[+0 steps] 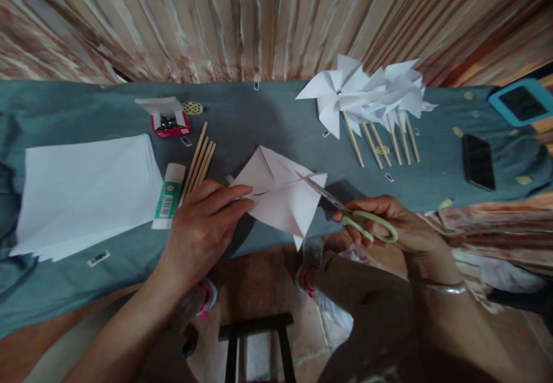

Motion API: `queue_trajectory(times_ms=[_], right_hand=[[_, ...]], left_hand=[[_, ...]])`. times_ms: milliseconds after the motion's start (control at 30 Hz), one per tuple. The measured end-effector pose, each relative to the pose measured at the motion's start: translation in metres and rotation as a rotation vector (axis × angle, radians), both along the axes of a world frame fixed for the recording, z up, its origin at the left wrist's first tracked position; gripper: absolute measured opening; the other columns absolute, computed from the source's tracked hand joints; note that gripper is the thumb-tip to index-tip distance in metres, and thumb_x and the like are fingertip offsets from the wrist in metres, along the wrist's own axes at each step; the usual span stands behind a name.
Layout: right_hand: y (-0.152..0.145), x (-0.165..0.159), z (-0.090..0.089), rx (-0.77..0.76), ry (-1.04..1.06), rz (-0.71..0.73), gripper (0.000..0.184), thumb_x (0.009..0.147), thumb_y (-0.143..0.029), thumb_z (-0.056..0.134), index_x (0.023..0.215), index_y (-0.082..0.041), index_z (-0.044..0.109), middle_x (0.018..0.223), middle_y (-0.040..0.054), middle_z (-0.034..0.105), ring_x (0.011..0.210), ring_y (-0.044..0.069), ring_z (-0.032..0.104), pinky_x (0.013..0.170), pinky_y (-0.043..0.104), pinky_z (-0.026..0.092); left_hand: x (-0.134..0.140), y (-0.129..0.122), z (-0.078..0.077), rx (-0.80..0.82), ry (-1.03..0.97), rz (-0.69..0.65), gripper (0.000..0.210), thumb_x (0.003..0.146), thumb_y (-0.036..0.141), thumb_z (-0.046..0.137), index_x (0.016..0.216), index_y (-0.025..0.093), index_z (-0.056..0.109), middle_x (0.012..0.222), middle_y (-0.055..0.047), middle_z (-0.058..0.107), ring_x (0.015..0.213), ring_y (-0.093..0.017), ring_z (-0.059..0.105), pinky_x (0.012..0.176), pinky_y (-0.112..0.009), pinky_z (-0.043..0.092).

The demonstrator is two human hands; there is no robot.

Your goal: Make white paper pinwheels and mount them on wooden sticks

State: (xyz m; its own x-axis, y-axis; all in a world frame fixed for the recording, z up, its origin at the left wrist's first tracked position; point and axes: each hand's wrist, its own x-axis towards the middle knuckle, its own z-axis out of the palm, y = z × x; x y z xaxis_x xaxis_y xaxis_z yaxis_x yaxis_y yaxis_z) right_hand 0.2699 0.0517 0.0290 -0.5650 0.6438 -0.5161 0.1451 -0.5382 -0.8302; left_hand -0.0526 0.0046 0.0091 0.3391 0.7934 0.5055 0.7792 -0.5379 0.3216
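A white paper square with slits cut in from its corners lies over the front part of the table. My left hand pinches its left side between thumb and fingers. In my right hand is a pair of scissors with light green handles, the fingers wrapped around the loops. The blades reach over the paper's right corner, along a slit there. Finished paper pinwheels on wooden sticks lie together at the back right, one with a metal pin at its centre.
On the left lie a stack of white paper, a glue stick, several wooden sticks and an open red box of small dark metallic pieces. At the right are a phone and a blue-framed device. A curtain hangs behind the table.
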Motion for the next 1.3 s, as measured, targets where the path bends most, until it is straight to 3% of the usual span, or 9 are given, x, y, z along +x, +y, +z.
queue_trajectory(times_ms=[100, 267, 400, 533, 700, 867, 1100, 1300], right_hand=[[-0.001, 0.002, -0.001, 0.004, 0.014, -0.031, 0.047, 0.064, -0.049, 0.084, 0.097, -0.017, 0.075, 0.065, 0.003, 0.067, 0.048, 0.008, 0.055, 0.041, 0.017, 0.044], [-0.003, 0.001, -0.002, -0.018, -0.034, -0.056, 0.053, 0.061, -0.05, 0.085, 0.097, -0.014, 0.074, 0.065, 0.0034, 0.066, 0.049, 0.008, 0.055, 0.041, 0.017, 0.043], [-0.004, -0.008, -0.006, -0.087, -0.086, -0.024, 0.051, 0.06, -0.044, 0.087, 0.098, -0.013, 0.073, 0.067, 0.0026, 0.068, 0.051, 0.008, 0.057, 0.044, 0.015, 0.043], [-0.002, -0.016, -0.009, -0.178, -0.1, 0.018, 0.048, 0.053, -0.038, 0.091, 0.09, -0.013, 0.073, 0.066, -0.0001, 0.068, 0.053, 0.006, 0.059, 0.046, 0.014, 0.046], [-0.001, -0.012, -0.011, -0.174, -0.107, 0.004, 0.05, 0.053, -0.038, 0.09, 0.092, -0.013, 0.072, 0.067, 0.0003, 0.069, 0.054, 0.007, 0.061, 0.048, 0.015, 0.049], [0.0, -0.009, -0.012, -0.141, -0.108, 0.041, 0.049, 0.056, -0.037, 0.09, 0.096, -0.013, 0.072, 0.071, 0.001, 0.07, 0.057, 0.008, 0.062, 0.05, 0.015, 0.049], [0.001, -0.003, -0.008, -0.074, -0.087, 0.052, 0.05, 0.062, -0.043, 0.086, 0.1, -0.013, 0.072, 0.07, 0.0025, 0.069, 0.054, 0.008, 0.059, 0.048, 0.017, 0.046], [-0.006, -0.001, -0.002, 0.05, 0.001, -0.045, 0.058, 0.066, -0.058, 0.078, 0.102, -0.013, 0.073, 0.071, 0.007, 0.069, 0.054, 0.012, 0.058, 0.045, 0.021, 0.042]], left_hand=[[-0.002, -0.001, -0.001, -0.003, -0.005, 0.029, 0.021, 0.089, 0.008, 0.053, 0.1, 0.022, 0.066, 0.115, -0.004, 0.071, 0.093, -0.017, 0.068, 0.079, -0.033, 0.06], [-0.005, 0.008, -0.021, -0.087, -0.023, 0.048, 0.025, 0.09, 0.008, 0.046, 0.101, 0.018, 0.067, 0.125, -0.009, 0.066, 0.109, -0.021, 0.066, 0.093, -0.038, 0.058], [-0.008, 0.016, -0.029, -0.13, 0.002, 0.004, 0.039, 0.085, -0.002, 0.037, 0.108, 0.015, 0.064, 0.14, -0.013, 0.053, 0.132, -0.027, 0.048, 0.103, -0.049, 0.05], [0.0, 0.01, -0.018, -0.044, 0.003, 0.065, 0.036, 0.085, -0.001, 0.044, 0.112, 0.016, 0.061, 0.142, -0.013, 0.049, 0.143, -0.033, 0.03, 0.11, -0.059, 0.038], [0.027, -0.011, -0.011, -0.144, 0.026, -0.11, 0.026, 0.085, 0.029, 0.064, 0.108, 0.016, 0.062, 0.112, -0.012, 0.067, 0.108, -0.029, 0.057, 0.088, -0.049, 0.055], [0.038, -0.019, -0.019, -0.263, 0.102, -0.092, 0.023, 0.085, 0.021, 0.063, 0.107, 0.014, 0.063, 0.111, -0.014, 0.067, 0.099, -0.027, 0.061, 0.083, -0.045, 0.056], [0.036, -0.02, -0.016, -0.153, 0.098, -0.095, 0.017, 0.089, 0.014, 0.056, 0.104, 0.011, 0.063, 0.104, -0.012, 0.07, 0.092, -0.022, 0.067, 0.082, -0.036, 0.059], [0.032, -0.024, -0.014, -0.09, 0.038, -0.085, 0.015, 0.09, 0.01, 0.053, 0.102, 0.01, 0.062, 0.101, -0.01, 0.072, 0.087, -0.017, 0.07, 0.078, -0.029, 0.06]])
